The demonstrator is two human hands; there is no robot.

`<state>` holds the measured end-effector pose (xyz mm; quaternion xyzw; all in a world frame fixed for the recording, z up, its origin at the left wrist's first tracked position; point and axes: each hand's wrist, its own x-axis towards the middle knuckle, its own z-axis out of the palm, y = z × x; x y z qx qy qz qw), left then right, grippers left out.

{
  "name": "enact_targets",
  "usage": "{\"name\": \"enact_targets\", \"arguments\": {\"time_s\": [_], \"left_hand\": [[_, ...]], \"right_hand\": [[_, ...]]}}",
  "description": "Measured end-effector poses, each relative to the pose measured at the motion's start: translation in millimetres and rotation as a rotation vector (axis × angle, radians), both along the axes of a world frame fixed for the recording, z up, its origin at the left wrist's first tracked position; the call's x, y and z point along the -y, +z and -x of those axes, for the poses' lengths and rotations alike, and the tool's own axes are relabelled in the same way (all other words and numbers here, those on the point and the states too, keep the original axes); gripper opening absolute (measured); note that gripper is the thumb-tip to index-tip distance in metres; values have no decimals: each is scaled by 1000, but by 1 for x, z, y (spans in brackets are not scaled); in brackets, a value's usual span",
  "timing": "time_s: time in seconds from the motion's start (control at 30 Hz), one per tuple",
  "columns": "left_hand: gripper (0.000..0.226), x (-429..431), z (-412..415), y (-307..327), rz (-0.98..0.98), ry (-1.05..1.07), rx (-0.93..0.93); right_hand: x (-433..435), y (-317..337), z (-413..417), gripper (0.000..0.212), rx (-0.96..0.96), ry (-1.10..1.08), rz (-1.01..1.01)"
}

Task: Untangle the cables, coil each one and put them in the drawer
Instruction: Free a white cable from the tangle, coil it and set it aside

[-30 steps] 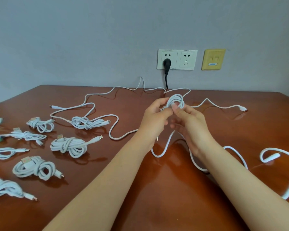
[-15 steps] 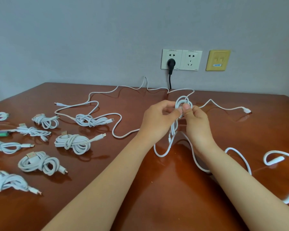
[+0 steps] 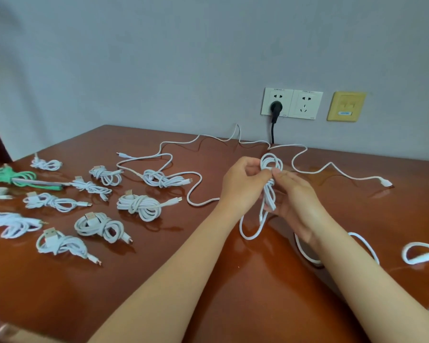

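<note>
Head view: a glossy red-brown table (image 3: pixel 208 288) stands against a pale grey wall. Two bare forearms reach in from the bottom edge and meet near the middle, above the table.

The left grip (image 3: pixel 243 185) pinches a small white coil (image 3: pixel 271 165) between thumb and fingertips. The right grip (image 3: pixel 298 204) touches it at the same spot, its thumb and forefinger closed on the coil's middle, and its lower fingers are curled round the strands that hang below. From there a long loop of the same cable drops to the tabletop.

To the left lie several knotted white bundles (image 3: pixel 139 206), set apart from one another, with a green cable (image 3: pixel 13 177) at the far left edge. A loose cable (image 3: pixel 332 168) snakes along the back of the table and ends in a white connector at right. Another thick white loop (image 3: pixel 419 256) lies at the right edge.

On the wall are two white sockets (image 3: pixel 305 105), a black plug (image 3: pixel 276 107) in the left one, and beside them a yellow plate (image 3: pixel 346 106).
</note>
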<state>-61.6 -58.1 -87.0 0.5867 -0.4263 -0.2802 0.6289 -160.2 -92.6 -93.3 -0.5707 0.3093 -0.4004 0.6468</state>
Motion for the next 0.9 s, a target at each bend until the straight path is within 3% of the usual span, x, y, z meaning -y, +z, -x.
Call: {"name": "enact_targets", "arguments": {"time_s": [0.13,0.27,0.37,0.47,0.53,0.67,0.8,0.9], "left_hand": [[11,-8,-2,-1,18,-18,1],[19,-24,-9,-2,37,-7,-1],[16,-41,-14,-3,26,-10,-10],[23,-51,-22,2,-69,54,-184],[20,-57,-27,-1,-94,70,-205],[12,-69,-31,-18,-103,60,46],[18,-64,-41,-22,-116,196,-54],[14,-59,-46,-27,-178,219,10]], "right_hand": [[-4,5,3,37,39,59,-76],[-15,9,0,13,19,130,-86],[-26,10,-5,9,-28,135,-34],[-35,9,-11,9,-90,117,77],[-38,3,-15,15,-144,62,174],[-38,-15,-20,33,-336,14,416],[-29,-26,-19,52,-665,25,615],[-17,-29,-14,34,-871,-47,750]]}}
